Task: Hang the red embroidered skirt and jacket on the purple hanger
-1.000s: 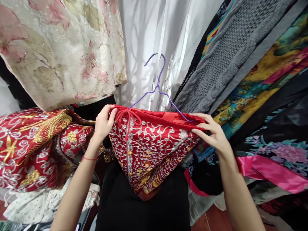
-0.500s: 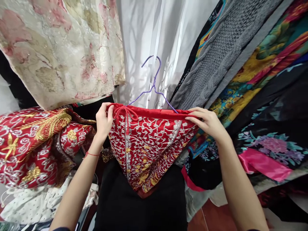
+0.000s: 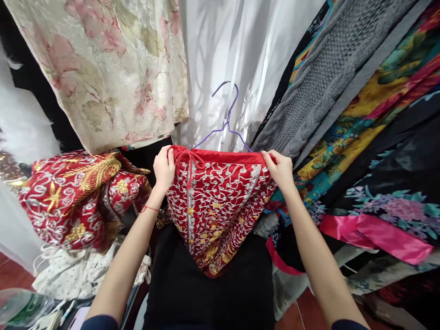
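Observation:
A red skirt [image 3: 220, 192] with silver and gold embroidery hangs between my hands over my black-clad lap. Its plain red waistband has a tied drawstring [image 3: 189, 158] near the left end. My left hand [image 3: 164, 169] pinches the waistband's left corner, fingers closed over the edge. At the opposite corner, my right hand [image 3: 280, 172] grips the band between thumb and fingers. A purple wire hanger [image 3: 227, 121] rises behind the waistband, hook upward; the fabric hides its lower part.
Cream floral cloth [image 3: 137, 82] hangs at upper left above another red embroidered garment [image 3: 85, 201]. White dotted fabric [image 3: 75, 270] and a plastic bottle [image 3: 24, 307] lie lower left. A grey knit [image 3: 330, 73] and a black floral garment [image 3: 388, 183] hang on the right, before white curtains [image 3: 206, 55].
My right hand has moved inward and changed from a loose touch with extended fingers to a closed grip on the waistband's corner. The whole scene has shifted slightly right in view.

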Tool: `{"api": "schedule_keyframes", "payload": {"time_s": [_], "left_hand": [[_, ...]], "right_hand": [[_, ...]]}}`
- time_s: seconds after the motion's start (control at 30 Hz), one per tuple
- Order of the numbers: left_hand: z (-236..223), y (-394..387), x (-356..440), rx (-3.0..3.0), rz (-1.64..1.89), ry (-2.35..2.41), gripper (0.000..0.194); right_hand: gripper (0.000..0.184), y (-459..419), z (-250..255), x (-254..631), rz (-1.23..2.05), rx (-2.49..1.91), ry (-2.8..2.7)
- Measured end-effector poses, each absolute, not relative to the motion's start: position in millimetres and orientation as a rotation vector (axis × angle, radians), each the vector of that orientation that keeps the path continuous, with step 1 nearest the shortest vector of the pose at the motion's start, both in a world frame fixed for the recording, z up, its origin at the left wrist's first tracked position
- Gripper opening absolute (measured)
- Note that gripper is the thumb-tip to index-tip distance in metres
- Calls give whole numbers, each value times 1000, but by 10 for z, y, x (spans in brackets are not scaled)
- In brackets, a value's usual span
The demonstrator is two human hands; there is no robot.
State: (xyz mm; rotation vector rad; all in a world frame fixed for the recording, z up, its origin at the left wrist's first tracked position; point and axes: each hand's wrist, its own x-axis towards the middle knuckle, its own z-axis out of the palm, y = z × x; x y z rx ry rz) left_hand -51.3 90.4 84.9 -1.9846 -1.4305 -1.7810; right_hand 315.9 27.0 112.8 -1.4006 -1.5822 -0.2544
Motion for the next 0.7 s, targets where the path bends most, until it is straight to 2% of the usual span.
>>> {"api": "schedule_keyframes", "payload": {"time_s": [0.13, 0.3, 0.53, 0.63, 0.7], "left_hand": [[767, 854, -488, -1911, -1802, -1394, 42], [796, 756, -507, -2002, -1787, -1375, 47], [883, 484, -642, -2244, -1674, -1485, 35], [779, 142, -854, -2384, -1810, -1426, 45], [616, -116, -1071, -2487, -1998, -1519, 43]], "right_hand": [[50, 208, 1087, 3102, -375, -1447, -1499], [44, 124, 1035, 3068, -428, -1521, -1405], [43, 57, 1047, 3085, -452, -1558, -1407], [41, 89, 1048, 3082, -488, -1519, -1457], [39, 133, 1025, 3075, -506, -1514, -1496]]}}
